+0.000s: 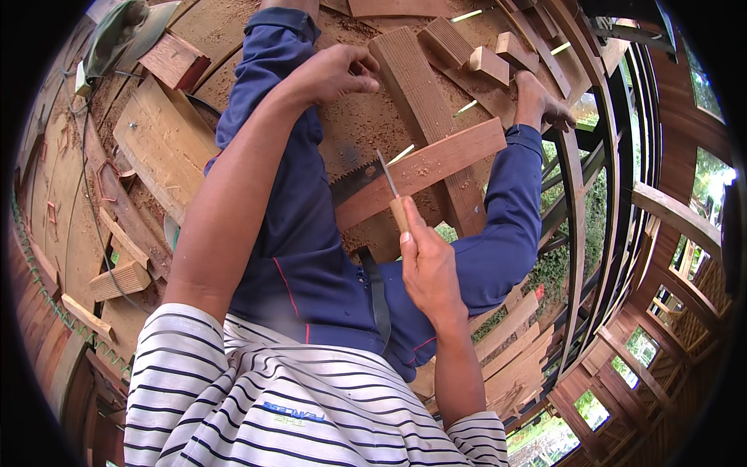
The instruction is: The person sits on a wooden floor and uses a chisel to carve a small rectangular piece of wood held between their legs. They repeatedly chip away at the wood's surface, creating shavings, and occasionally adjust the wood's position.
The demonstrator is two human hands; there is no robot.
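My right hand [432, 265] is closed round the wooden handle of a slim metal file [387, 175], its tip pointing up and away from me. Behind the tip, a dark saw blade [354, 183] with its teeth upward rests against a reddish plank [436, 163]. That plank lies slantwise across a thicker beam [420, 93]. Over the far end of the beam, my left hand [338, 74] hovers with loosely bent fingers and nothing visible in it. The saw's handle is hidden behind my leg.
Sawdust covers the board floor [210, 31]. Wood offcuts [489, 64] lie at the far right, and a broad board [163, 136] lies left of my leg. A cable [97, 202] runs down the left. Open gaps between dark floor beams [572, 194] are on the right.
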